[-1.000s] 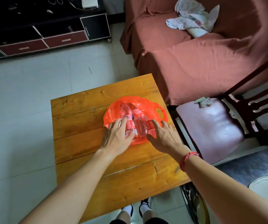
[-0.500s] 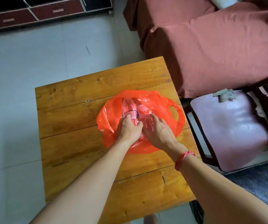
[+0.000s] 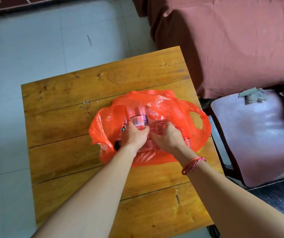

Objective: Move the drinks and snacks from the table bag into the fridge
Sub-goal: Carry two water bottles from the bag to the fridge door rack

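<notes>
An orange plastic bag (image 3: 185, 115) lies on the wooden table (image 3: 89, 93). Through its thin film I see bottles with pinkish labels (image 3: 137, 115) lying side by side. My left hand (image 3: 134, 136) curls round a bottle through the bag's left middle. My right hand (image 3: 167, 138) grips the bag and what lies under it just to the right, fingers bent down into the film. The two hands almost touch. A dark-capped item (image 3: 118, 143) shows at the bag's left edge. No fridge is in view.
A sofa under a reddish cover (image 3: 232, 40) stands behind the table on the right. A dark wooden chair with a purple seat (image 3: 257, 134) is right beside the table. Grey tiled floor (image 3: 35, 45) spreads to the left and behind.
Both hands went from resting flat at the bag's near edge to gripping the bottles through the film. The camera came closer and tilted down.
</notes>
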### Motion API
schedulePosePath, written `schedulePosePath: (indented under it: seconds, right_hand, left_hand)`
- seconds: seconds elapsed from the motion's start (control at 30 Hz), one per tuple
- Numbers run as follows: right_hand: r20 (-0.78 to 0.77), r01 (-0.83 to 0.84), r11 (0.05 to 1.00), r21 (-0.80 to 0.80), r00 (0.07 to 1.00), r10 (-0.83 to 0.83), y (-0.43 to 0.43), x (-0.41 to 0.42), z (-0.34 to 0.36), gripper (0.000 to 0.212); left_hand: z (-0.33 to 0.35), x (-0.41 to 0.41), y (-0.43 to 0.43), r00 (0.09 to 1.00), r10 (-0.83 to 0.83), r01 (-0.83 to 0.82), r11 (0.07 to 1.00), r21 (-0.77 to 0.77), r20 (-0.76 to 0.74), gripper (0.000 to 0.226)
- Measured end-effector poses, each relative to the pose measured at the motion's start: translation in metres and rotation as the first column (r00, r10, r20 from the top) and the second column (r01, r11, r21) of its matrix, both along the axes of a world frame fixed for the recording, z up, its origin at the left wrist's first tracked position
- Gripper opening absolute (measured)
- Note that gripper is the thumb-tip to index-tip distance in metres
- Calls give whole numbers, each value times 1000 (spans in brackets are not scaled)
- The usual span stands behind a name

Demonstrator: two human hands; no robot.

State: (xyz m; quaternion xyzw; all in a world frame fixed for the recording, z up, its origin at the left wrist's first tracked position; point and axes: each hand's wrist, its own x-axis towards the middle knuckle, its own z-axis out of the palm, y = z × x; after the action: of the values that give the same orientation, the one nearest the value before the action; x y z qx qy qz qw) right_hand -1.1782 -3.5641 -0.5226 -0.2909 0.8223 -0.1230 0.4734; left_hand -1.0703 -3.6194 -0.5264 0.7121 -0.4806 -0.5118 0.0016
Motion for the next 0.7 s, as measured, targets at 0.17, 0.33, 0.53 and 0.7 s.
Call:
schedulePosePath:
  seconds: [0.17, 0.33, 0.53, 0.7]
  right_hand:
    - [-62, -27, 999, 31, 998, 28, -9, 1, -12, 44]
    - [-126, -52, 997, 57, 990, 59, -12, -2, -26, 41]
    - [-136, -73, 997, 15, 988, 74, -12, -5, -24, 35]
    - [-66, -33, 999, 17, 997, 34, -7, -11, -11, 49]
  left_hand:
    - [-13, -7, -3, 997, -9, 13, 999, -50, 76, 60]
    - [-22, -9, -2, 994, 19, -8, 995, -103, 105, 53]
    - [-25, -7, -1, 997, 51, -46, 994, -94, 50, 48]
    - [-5, -1, -3, 998, 61, -59, 997, -59, 30, 63]
